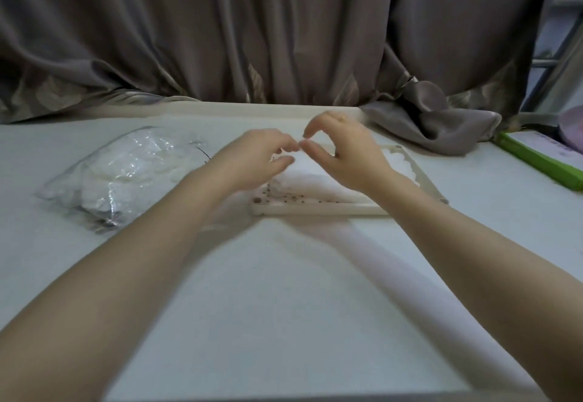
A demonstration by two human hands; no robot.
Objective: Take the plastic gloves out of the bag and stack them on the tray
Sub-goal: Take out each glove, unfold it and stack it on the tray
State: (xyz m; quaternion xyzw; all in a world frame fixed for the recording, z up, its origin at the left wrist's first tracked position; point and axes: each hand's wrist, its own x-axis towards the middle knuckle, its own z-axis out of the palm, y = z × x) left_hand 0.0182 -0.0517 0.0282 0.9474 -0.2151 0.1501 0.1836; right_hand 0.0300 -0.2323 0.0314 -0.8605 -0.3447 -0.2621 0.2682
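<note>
A white tray (318,208) lies in the middle of the table and carries a stack of thin white plastic gloves (310,177). A clear bag (126,171) with more gloves in it lies on the table to the left of the tray. My left hand (252,162) and my right hand (347,155) hover close together just over the stack, fingertips almost meeting. The fingers of both are loosely curled, and I see no glove pinched between them. My hands hide the middle of the stack.
A grey curtain (284,29) hangs behind the table, and a fold of it (441,124) lies on the table at the back right. A green-edged box (539,159) sits at the right edge. The pale tabletop (284,291) stretches toward me.
</note>
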